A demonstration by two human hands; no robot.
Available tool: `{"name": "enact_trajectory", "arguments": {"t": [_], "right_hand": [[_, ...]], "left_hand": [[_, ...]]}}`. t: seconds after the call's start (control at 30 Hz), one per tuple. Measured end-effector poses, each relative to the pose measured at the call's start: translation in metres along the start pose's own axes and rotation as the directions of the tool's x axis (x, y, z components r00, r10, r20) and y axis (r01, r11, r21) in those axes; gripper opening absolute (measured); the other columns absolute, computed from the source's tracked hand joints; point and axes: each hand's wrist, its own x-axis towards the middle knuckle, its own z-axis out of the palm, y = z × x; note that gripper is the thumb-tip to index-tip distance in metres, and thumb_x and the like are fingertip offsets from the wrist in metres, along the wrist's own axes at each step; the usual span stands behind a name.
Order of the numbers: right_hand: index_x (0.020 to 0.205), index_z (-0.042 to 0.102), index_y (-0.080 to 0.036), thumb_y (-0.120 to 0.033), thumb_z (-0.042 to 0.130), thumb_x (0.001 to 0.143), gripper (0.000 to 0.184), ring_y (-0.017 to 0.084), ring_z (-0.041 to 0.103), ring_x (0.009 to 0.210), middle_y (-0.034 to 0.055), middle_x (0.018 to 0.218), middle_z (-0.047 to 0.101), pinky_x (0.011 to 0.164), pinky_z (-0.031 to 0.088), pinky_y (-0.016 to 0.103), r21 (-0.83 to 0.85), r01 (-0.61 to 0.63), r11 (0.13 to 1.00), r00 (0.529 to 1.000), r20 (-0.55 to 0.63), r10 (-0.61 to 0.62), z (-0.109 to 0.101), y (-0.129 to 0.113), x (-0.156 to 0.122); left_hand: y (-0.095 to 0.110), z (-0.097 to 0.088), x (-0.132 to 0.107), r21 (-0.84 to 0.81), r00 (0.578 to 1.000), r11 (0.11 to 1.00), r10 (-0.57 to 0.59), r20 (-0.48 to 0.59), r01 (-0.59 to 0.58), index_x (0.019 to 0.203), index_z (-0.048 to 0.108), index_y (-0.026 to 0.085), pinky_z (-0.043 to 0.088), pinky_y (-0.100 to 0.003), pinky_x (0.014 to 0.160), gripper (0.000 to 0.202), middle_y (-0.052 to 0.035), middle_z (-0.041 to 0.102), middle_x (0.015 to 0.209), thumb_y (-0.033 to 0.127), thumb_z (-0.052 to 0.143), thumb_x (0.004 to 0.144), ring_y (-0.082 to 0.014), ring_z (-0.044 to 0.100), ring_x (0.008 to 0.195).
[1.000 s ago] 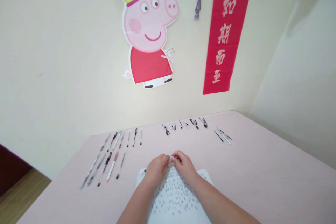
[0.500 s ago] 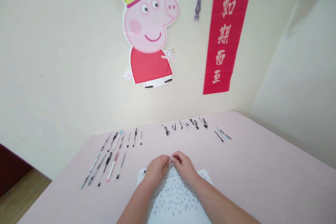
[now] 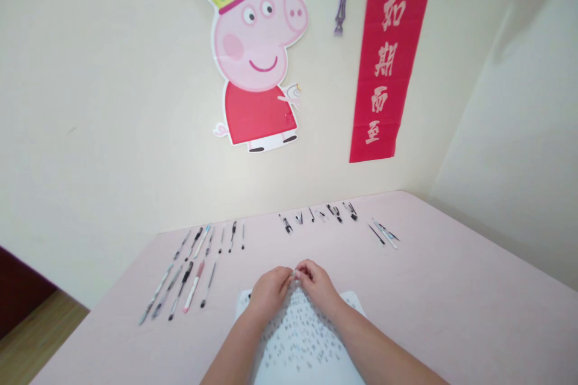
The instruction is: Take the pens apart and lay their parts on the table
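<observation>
My left hand and my right hand meet fingertip to fingertip above a white sheet of handwritten paper. The fingers of both are pinched closed around a small pale, see-through piece. Most of that piece is hidden by the fingers, and its kind cannot be made out. The sheet lies on the pink tabletop, partly covered by my forearms. A small dark end pokes out beside my left hand at the sheet's upper left corner.
Several pens lie in two rows on the left, with a pink and white pen among them. Pen parts line the back edge by the wall. A few slim pens or refills rest at the right.
Almost nothing differs. Both hands stay pinched together in the same place, with only a very slight shift of the fingers.
</observation>
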Motion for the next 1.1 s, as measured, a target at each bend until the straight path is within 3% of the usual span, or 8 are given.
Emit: {"name": "enact_trajectory", "arguments": {"t": [0.4,0.7,1.1], "right_hand": [[0.073,0.056,-0.018,-0.023,0.050,0.074,0.008,0.014,0.052,0.065,-0.0011,0.067,0.057,0.061,0.041,0.025,0.025,-0.003,1.000,1.000,0.015,0.002,-0.0010,-0.0029,0.0003],[0.073,0.053,-0.019,-0.025,0.049,0.074,0.007,0.014,0.050,0.063,-0.0024,0.065,0.053,0.060,0.040,0.025,0.065,-0.032,0.997,0.999,0.039,0.030,-0.0012,-0.0068,0.0003],[0.075,0.053,-0.019,-0.025,0.048,0.075,0.009,0.014,0.051,0.063,-0.0015,0.067,0.055,0.061,0.040,0.026,0.039,-0.025,0.999,0.998,0.061,0.023,-0.0018,-0.0048,-0.0010]], "left_hand": [[0.0025,-0.0003,-0.0007,0.034,1.000,0.999,-0.008,0.016,0.007,0.093,0.059,0.021,0.039,-0.026,0.074,0.030,-0.0047,0.065,0.091,0.033,0.032,0.090,-0.0168,0.058,0.086],[0.0043,0.0064,-0.0011,0.111,0.999,0.993,-0.037,-0.018,0.039,0.088,0.054,0.020,0.036,-0.026,0.066,0.027,-0.0046,0.063,0.085,0.029,0.029,0.091,-0.0164,0.058,0.079],[0.0078,0.0009,-0.0018,0.114,1.000,0.993,-0.024,0.004,0.023,0.091,0.055,0.021,0.036,-0.024,0.065,0.026,-0.0039,0.064,0.088,0.027,0.030,0.091,-0.0155,0.059,0.079]]}}
